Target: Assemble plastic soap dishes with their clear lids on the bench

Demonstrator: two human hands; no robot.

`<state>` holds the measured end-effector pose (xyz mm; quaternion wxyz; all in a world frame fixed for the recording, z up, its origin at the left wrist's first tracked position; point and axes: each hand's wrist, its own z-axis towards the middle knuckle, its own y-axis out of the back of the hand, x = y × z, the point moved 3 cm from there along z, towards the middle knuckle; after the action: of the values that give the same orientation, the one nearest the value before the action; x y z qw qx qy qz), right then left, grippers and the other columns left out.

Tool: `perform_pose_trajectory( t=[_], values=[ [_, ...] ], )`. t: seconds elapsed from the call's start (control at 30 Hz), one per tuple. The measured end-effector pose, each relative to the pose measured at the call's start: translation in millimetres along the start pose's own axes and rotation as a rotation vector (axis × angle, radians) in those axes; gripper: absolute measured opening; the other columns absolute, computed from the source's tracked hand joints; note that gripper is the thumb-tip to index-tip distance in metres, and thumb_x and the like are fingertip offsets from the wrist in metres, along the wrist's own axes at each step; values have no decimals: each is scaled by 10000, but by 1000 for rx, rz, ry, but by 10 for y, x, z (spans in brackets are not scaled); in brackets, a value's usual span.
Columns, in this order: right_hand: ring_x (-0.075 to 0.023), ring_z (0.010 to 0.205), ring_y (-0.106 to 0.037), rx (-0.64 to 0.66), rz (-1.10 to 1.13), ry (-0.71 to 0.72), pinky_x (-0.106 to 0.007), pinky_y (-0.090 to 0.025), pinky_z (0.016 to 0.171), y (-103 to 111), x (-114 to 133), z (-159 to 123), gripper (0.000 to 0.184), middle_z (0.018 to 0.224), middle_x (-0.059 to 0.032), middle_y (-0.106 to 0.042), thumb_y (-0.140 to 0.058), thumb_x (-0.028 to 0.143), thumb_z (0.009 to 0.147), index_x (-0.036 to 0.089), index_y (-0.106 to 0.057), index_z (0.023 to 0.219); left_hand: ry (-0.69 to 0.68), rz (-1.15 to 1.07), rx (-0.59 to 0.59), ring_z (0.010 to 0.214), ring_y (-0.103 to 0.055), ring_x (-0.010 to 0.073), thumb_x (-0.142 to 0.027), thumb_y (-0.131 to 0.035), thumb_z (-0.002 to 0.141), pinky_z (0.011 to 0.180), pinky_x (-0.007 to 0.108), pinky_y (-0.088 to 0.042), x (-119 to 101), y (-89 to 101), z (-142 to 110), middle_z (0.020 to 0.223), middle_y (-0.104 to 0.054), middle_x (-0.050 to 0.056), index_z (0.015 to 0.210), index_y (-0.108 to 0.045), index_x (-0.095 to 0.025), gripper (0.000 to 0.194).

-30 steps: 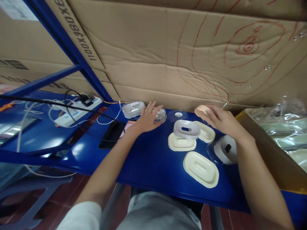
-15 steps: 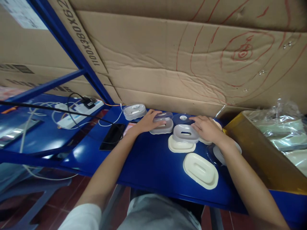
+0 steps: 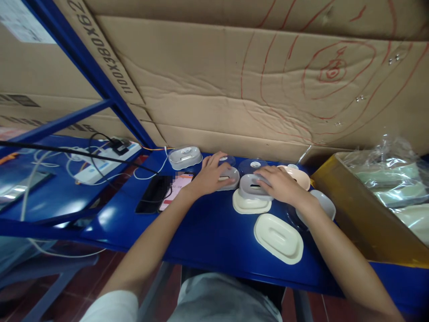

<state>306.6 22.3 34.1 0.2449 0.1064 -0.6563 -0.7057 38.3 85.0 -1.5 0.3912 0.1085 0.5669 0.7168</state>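
Note:
My left hand (image 3: 212, 175) curls over a grey oval plastic lid (image 3: 229, 178) on the blue table (image 3: 208, 232) and grips it. My right hand (image 3: 280, 184) rests with bent fingers on another grey oval lid (image 3: 250, 187), which sits on a cream oval tray (image 3: 248, 205). Just beyond that hand lies a peach-coloured oval piece (image 3: 300, 177). A second cream tray (image 3: 279, 237) lies nearer to me. A clear round lid (image 3: 253, 165) lies behind the hands.
A third grey lid (image 3: 185, 157) sits at the back left. A black phone (image 3: 152, 199) and a pink card (image 3: 176, 190) lie left of my arm. A power strip with cables (image 3: 100, 158) lies farther left. A cardboard box of bagged parts (image 3: 378, 197) stands right.
My right hand set the peach piece down at the back and came onto the grey lid on the cream tray. My left hand drew its grey lid a little nearer.

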Motion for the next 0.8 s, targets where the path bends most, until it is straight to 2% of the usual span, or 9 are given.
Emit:
perform_pose_trajectory(
  t=[0.07,0.13,0.27,0.4,0.5,0.63,0.73,0.8],
  values=[
    [-354,1310,-654,8,6,8,-544,-477,1082,-15,-4,-2,400,1447,-153,-705,-457,401,1123,212,-672,1402,-24,18,37,1592,-381,420,-505,-841,914,1309,680,-237,-55,11,-86,1648,-475,181,1212,-753,-230,415],
    [-352,1312,-652,16,12,17,-545,-479,1078,-38,-7,1,405,1446,-155,-703,-448,407,1125,217,-670,1405,-31,26,80,1584,-402,421,-447,-860,900,1302,687,-251,-69,-6,-168,1605,-541,176,1188,-765,-231,372],
    [-363,1316,-649,33,24,34,-557,-484,1067,-89,16,13,421,1430,-166,-706,-438,409,1126,209,-668,1416,-6,-11,95,1553,-471,356,-368,-693,1025,1244,605,-396,-19,-34,-220,1420,-717,114,1268,-741,-255,272],
    [-361,1313,-656,35,32,47,-554,-492,1072,-91,85,8,409,1414,-161,-720,-451,416,1126,212,-673,1403,29,-76,42,1263,-705,312,-417,-573,1086,1121,519,-512,13,-32,-164,1312,-776,105,1251,-733,-241,289],
    [-361,1358,-635,1,40,54,-555,-486,1106,-65,157,2,441,1505,-171,-666,-459,419,1127,205,-616,1479,43,-124,-12,1150,-742,277,-430,-522,1110,1053,453,-550,-32,-45,-122,1230,-791,92,1253,-714,-228,313],
    [-369,1423,-586,-88,62,89,-564,-477,1135,-29,246,1,478,1597,-179,-586,-499,387,1109,218,-546,1554,53,-139,-89,1242,-692,260,-405,-411,1154,1068,423,-538,-139,-74,-56,1337,-730,126,1392,-643,-210,385],
    [-374,1425,-581,-118,54,108,-567,-471,1142,-6,272,-4,461,1591,-174,-588,-516,377,1101,233,-568,1536,36,-113,-95,1401,-596,285,-405,-449,1145,1168,481,-459,-163,-53,3,1482,-646,135,1449,-621,-227,392],
    [-376,1419,-586,-121,42,109,-562,-471,1139,12,272,-10,447,1577,-173,-600,-509,377,1105,231,-589,1520,38,-89,-86,1441,-564,278,-403,-458,1142,1205,485,-420,-102,4,34,1519,-621,123,1477,-606,-245,398]
  ],
)
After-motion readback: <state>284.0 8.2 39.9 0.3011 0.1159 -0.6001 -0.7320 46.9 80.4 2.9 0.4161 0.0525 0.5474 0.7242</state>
